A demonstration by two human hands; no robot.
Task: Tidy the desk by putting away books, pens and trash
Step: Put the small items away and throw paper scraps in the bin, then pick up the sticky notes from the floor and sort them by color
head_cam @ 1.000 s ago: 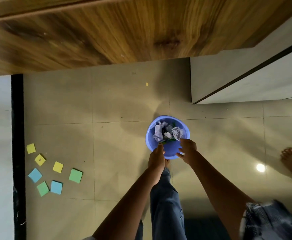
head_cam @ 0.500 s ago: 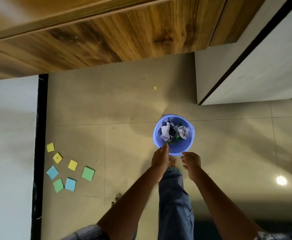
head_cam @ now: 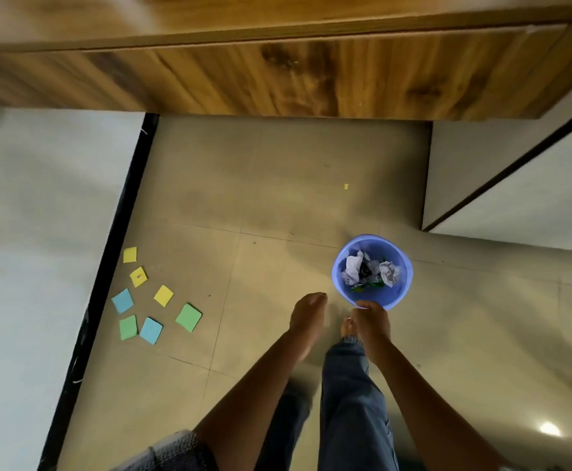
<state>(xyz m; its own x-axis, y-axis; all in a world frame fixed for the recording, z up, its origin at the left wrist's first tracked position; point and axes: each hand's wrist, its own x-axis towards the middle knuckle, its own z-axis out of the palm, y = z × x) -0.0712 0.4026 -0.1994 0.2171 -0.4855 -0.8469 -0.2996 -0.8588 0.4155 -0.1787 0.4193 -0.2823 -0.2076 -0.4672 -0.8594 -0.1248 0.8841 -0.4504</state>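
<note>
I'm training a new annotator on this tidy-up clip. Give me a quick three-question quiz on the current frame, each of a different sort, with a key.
1. True or false: the blue bin holds crumpled paper.
2. Which hand touches the bin's rim? A) left hand B) right hand C) both
3. Fill in: the loose sticky notes on the floor are yellow, blue and ____.

Key: 1 true; 2 B; 3 green.
</note>
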